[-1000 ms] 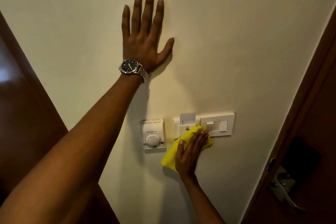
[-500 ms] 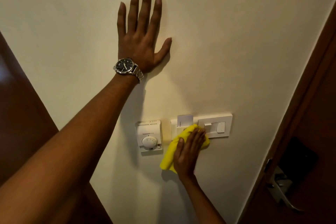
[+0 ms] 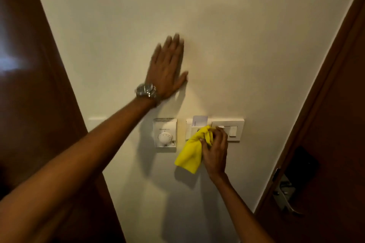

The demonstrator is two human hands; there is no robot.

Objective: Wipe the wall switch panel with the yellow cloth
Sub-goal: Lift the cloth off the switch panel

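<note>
The right hand (image 3: 215,152) is gripping the yellow cloth (image 3: 192,149), with the fingers curled over its upper bunched end and pressing it against the wall switch panel (image 3: 227,130). The loose lower end of the cloth is hanging down to the left of the right wrist. A key card (image 3: 200,121) is standing in the slot just above the cloth. The left hand (image 3: 167,69) is lying open and flat against the wall (image 3: 237,45), fingers extended upward, above and to the left of the right hand; its outline is blurred. A wristwatch (image 3: 146,90) is sitting on the left wrist. A thermostat with a round dial (image 3: 165,132) is mounted just left of the cloth, below the left wrist. A door lever handle (image 3: 285,196) is showing well to the right of the right forearm.
</note>
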